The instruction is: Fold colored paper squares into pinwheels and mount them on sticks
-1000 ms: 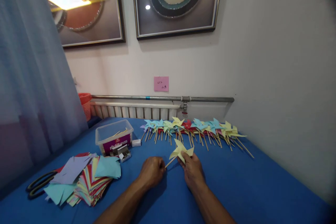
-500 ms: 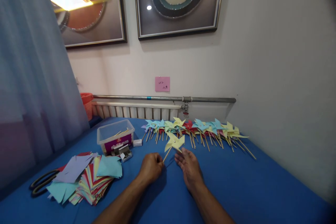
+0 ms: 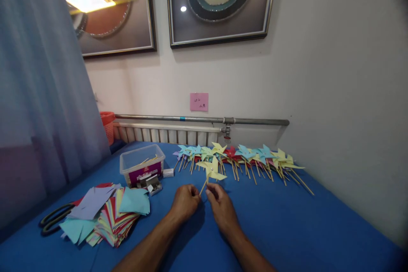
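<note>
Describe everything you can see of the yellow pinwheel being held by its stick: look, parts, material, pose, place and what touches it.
The yellow pinwheel has folded pale yellow paper vanes meeting at a small centre fastener, mounted atop a thin stick that looks wooden. It is held above the blue table, stick slanting down and left. The left hand and right hand both pinch the stick's lower end. Behind it lies the row of finished pinwheels.

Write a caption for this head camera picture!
Both hands hold a yellow pinwheel by its stick above the blue table.

Yellow pinwheel [image 3: 211,169] between both hands
</note>
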The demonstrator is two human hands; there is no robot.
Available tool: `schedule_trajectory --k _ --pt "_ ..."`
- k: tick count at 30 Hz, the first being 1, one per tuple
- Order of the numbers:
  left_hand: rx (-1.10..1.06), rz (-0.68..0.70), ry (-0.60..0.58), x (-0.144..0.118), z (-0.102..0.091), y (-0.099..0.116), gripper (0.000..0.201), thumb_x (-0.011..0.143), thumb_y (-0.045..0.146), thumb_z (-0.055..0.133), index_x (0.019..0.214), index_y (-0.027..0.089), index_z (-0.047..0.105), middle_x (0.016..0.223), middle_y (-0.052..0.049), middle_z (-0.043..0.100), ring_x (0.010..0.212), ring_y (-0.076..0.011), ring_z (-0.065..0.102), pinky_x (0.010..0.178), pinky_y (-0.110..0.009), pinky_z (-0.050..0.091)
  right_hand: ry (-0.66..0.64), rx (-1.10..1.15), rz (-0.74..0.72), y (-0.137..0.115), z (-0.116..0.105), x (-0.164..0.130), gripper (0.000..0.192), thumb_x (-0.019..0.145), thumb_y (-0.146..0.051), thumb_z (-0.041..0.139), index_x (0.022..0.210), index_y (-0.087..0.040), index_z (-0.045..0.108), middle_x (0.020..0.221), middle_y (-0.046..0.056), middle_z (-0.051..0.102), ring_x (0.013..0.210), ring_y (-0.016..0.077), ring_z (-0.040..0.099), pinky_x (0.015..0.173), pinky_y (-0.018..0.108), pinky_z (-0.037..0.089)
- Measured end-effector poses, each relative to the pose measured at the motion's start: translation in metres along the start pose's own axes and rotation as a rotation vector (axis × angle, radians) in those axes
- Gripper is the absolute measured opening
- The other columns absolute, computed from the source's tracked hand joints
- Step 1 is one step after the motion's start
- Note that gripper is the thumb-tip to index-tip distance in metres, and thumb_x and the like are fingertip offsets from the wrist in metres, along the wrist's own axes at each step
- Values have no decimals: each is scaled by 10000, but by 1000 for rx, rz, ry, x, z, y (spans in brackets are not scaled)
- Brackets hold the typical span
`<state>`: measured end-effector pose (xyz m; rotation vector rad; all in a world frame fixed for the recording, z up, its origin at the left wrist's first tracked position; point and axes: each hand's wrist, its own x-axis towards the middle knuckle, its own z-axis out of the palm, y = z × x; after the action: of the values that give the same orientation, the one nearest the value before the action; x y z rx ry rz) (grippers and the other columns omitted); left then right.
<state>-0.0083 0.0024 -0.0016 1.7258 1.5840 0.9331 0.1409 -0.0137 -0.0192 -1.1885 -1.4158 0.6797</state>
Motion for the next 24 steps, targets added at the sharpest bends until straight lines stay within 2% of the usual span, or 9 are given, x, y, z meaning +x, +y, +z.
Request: schedule_trajectory --k 3,5,8,10,14,18,24 --pt "-19 -7 -7 0 2 -1 74 743 161 614 674 154 640 600 13 625 588 -123 517 560 -234 318 -34 18 -2 1 3 -1 310 835 -424 594 1025 -224 735 998 83 768 957 268 708 887 378 526" --pt "-25 -21 -8 1 1 -2 64 737 155 616 675 154 633 595 17 615 584 -119 510 554 -232 310 9 112 59 4 3 1 296 804 -446 642 975 -226 739 931 68 771 863 257 715 816 365 539" --pt "-29 -47 -10 4 -1 -2 73 732 127 604 665 156 610 587 21 592 575 -114 502 546 -229 300 139 315 213 11 0 9 310 729 -494 722 878 -223 717 798 38 750 658 212 680 629 317 521" --pt "-43 -57 -21 5 -1 -3 85 732 118 603 657 160 596 579 24 577 573 -113 496 543 -228 298 244 426 293 14 -5 14 328 699 -507 749 857 -225 694 784 25 741 592 182 652 554 286 487" --pt "-60 -33 -71 5 2 -4 81 737 124 611 668 162 593 578 30 560 568 -108 484 538 -226 294 432 488 302 12 -20 22 377 707 -485 743 990 -246 673 847 11 745 584 159 641 565 277 485" --pt "-31 -5 -108 2 4 -4 53 732 128 601 688 156 605 586 37 553 569 -111 483 539 -236 299 461 417 239 8 -32 26 363 726 -473 712 1018 -260 688 774 -16 703 623 177 648 600 291 495" --pt "-15 20 -103 -2 3 0 60 732 113 591 694 155 611 591 37 553 578 -109 489 546 -230 305 415 416 255 11 -32 27 239 665 -430 756 806 -245 703 694 -30 679 619 173 632 616 283 496"
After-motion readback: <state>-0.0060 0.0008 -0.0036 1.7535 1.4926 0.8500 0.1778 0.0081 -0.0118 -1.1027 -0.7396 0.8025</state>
